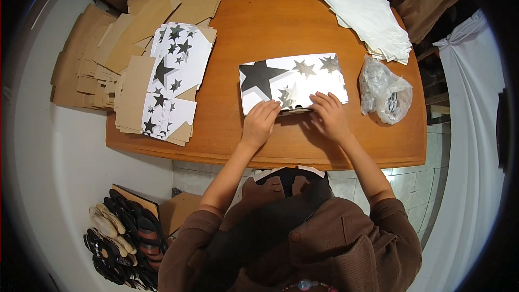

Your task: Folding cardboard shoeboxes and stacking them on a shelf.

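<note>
Grip: we are resting our left hand [260, 121] and right hand [330, 116] unclenched, fingers lying over the near edge of one box.
Star-printed box: our white rectangular cardboard box [292, 82], patterned with black and silvery stars, is sitting shut on the table, straight in front of us.
Near side: a small dark notch is showing between our hands.
Tabletop: a varnished orange-brown wooden table [259, 21] is holding everything we are working among.
To our left: flat white card sheets with black stars [183, 73] are lying on and beside flattened plain brown cardboard pieces [89, 48].
To our right: a crumpled clear plastic bag [373, 89] is lying near the box, and a fanned stack of white paper sheets [367, 16] is lying beyond it.
Floor, lower left: black, beige and brown sandals [116, 232] are sitting in a cluster.
</note>
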The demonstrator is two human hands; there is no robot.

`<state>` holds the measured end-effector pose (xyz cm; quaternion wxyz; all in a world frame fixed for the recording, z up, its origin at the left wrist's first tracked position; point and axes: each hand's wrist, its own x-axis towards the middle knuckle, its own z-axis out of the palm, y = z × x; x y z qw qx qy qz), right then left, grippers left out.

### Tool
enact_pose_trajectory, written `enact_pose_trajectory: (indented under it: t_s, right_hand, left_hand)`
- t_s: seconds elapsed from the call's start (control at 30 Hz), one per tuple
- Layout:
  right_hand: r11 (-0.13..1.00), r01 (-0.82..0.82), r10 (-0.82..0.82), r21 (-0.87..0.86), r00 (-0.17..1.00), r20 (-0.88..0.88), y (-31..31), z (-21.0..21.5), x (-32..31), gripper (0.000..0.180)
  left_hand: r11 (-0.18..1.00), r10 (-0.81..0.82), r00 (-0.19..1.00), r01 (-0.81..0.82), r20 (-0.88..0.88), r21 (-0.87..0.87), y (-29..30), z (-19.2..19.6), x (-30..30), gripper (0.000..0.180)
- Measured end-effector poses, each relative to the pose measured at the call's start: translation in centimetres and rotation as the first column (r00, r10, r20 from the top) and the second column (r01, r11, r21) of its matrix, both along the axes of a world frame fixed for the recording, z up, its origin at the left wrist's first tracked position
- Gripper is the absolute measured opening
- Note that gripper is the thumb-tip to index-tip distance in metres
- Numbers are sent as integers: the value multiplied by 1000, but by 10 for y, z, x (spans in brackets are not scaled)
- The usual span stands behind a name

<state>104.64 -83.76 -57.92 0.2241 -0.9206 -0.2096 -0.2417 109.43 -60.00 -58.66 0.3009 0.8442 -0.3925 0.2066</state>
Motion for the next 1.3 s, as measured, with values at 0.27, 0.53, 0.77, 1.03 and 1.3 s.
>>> enact_pose_trajectory:
  t_s: [0.27, 0.53, 0.77, 1.03, 1.3]
  right_hand:
    - [993, 66, -64, -101, 998, 24, 25, -12, -1, 25]
    - [991, -12, 29, -131, 991, 130, 19, -15, 1, 20]
    - [975, -55, 98, -217, 977, 190, 16, -17, 4, 21]
    - [985, -20, 54, -172, 979, 195, 20, -21, 4, 29]
    - [989, -2, 35, -151, 975, 217, 21, -22, 5, 33]
  left_hand:
    - [1000, 20, 995, -21, -96, -5, -12, 6, -6, 17]
    - [995, 101, 994, -99, -47, 32, -27, -8, -10, 10]
    - [993, 108, 993, -105, -54, 43, -30, -6, -9, 11]
    - [987, 11, 992, -32, 128, 155, -19, -11, -7, 20]
    - [995, 36, 986, -51, 165, 86, -22, -17, -5, 22]
